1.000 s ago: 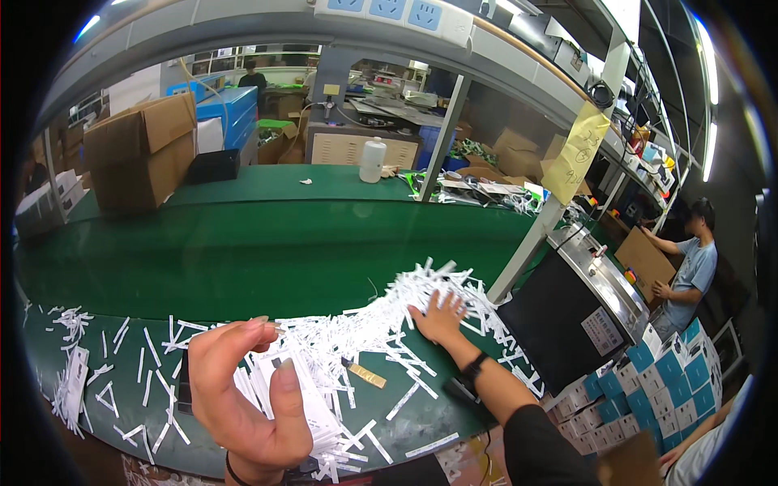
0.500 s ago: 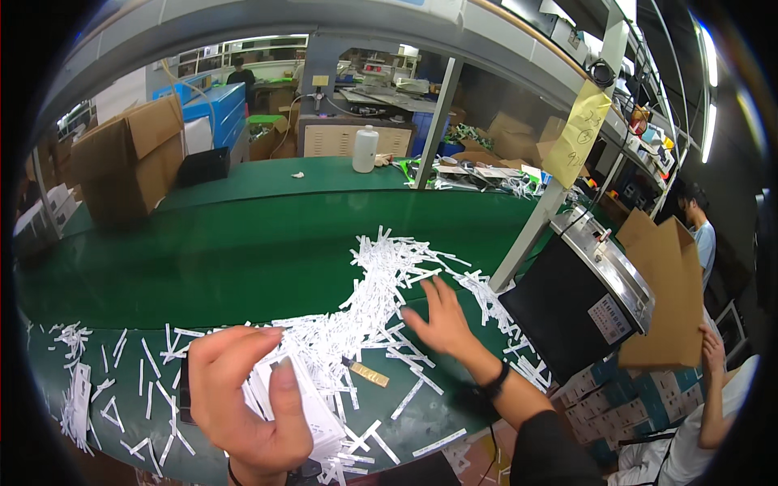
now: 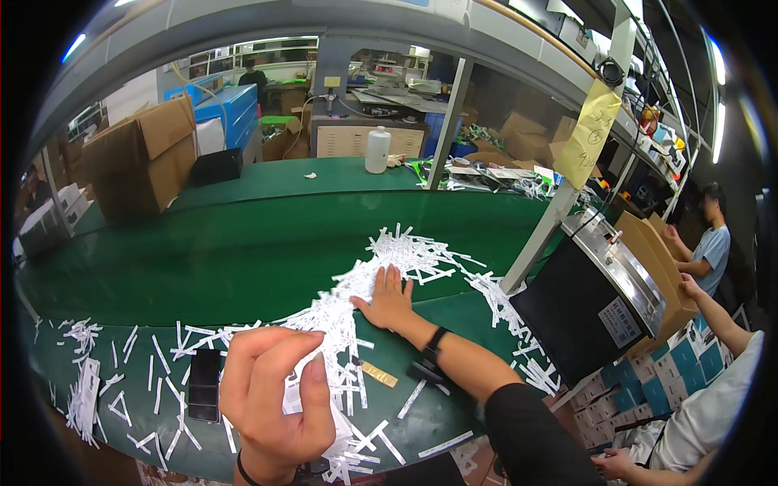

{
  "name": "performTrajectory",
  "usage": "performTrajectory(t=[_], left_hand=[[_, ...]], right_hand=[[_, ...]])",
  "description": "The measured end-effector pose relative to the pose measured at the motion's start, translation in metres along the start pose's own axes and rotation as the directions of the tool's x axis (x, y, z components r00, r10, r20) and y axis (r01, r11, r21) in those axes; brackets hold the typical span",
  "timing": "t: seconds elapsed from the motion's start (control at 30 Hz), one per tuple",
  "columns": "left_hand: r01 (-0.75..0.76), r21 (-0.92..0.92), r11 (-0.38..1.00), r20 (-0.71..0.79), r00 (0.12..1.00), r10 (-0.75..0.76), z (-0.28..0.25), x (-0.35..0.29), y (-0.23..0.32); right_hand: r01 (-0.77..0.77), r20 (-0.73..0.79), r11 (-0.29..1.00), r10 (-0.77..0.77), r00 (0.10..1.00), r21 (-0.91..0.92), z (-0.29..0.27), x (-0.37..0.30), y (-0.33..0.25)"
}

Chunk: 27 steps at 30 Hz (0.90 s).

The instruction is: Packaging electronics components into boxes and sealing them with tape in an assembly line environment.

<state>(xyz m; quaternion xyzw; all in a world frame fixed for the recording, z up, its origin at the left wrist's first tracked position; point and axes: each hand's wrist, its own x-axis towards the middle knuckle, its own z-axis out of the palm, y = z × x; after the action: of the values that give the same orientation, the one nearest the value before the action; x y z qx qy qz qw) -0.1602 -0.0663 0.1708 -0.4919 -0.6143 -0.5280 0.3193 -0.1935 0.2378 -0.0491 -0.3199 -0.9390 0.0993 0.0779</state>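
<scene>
In the head view, we take the step in hand to be gathering or spreading loose white paper strips (image 3: pixel 417 253) over the green bench (image 3: pixel 259 251). They lie in a heap from the centre towards seven o'clock, with stragglers out at eight and four. Our right hand (image 3: pixel 389 306), just below centre towards six, rests on the heap with fingers spread, grasping nothing. Our left hand (image 3: pixel 275 397), at seven, has bent fingers and the thumb standing off; we see nothing pinched between them (the inner palm is partly hidden). A gold piece (image 3: pixel 378 374) lies at six, a black tray (image 3: pixel 204 385) near eight. Another sweep, we judge, would call for a low, flat palm and fingers kept clear of that gold piece
</scene>
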Motion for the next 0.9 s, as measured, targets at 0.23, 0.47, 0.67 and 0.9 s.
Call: performTrajectory(t=[0.23, 0.47, 0.67, 0.9], left_hand=[[0.022, 0.026, 0.999, -0.001, 1.0, -0.022, -0.002, -0.005, -0.003], [0.039, 0.031, 0.999, 0.036, 0.999, -0.04, -0.007, -0.006, 0.008], [0.083, -0.092, 0.992, 0.021, 0.997, -0.081, -0.009, -0.026, -0.004], [-0.028, -0.227, 0.974, 0.085, 0.995, 0.048, 0.013, -0.03, 0.023]], right_hand=[[-0.057, -0.293, 0.994, 0.083, 0.952, 0.098, -0.006, 0.034, -0.016], [0.28, -0.328, 0.959, -0.249, 0.911, 0.051, -0.075, -0.113, 0.041], [0.12, -0.621, 0.941, 0.11, 0.776, 0.317, -0.088, -0.264, 0.078], [0.447, -0.666, 0.845, -0.154, 0.73, 0.294, -0.032, -0.397, 0.046]])
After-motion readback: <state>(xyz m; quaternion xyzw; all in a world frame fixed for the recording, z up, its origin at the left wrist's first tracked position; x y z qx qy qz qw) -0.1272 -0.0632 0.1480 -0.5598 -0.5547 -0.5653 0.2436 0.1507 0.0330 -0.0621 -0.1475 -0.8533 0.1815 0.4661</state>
